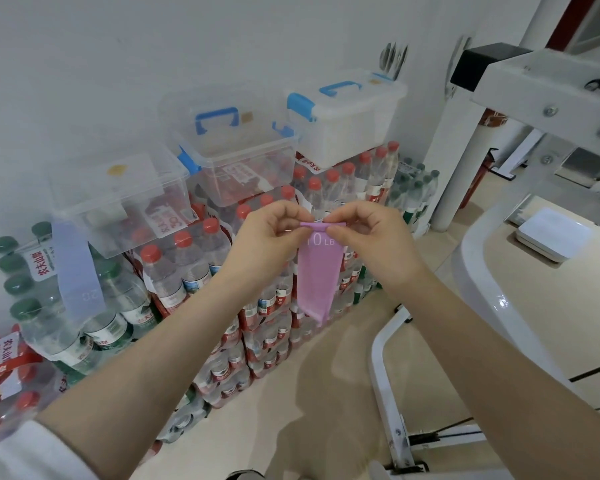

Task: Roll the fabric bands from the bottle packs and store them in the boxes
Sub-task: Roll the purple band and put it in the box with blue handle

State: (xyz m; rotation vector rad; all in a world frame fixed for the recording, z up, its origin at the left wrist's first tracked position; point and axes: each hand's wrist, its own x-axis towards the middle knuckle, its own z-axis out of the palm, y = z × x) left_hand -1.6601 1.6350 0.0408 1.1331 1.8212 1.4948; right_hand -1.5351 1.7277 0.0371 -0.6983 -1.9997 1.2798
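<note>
Pinching the rolled top edge of a pink stretchy fabric band (318, 271) mid-frame, left hand (269, 233) and right hand (371, 233) both grip it. The rest hangs straight down below the fingers.

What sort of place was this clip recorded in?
Probably a storage corner of a gym or fitness room. Shrink-wrapped bottle packs are stacked against the wall with plastic boxes on top, a white metal frame stands at right, and the hands roll a pink band marked in pounds.

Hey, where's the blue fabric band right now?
In the head view, the blue band is at the left, draped over the green-capped bottle pack, hanging just below the leftmost clear box.
</note>
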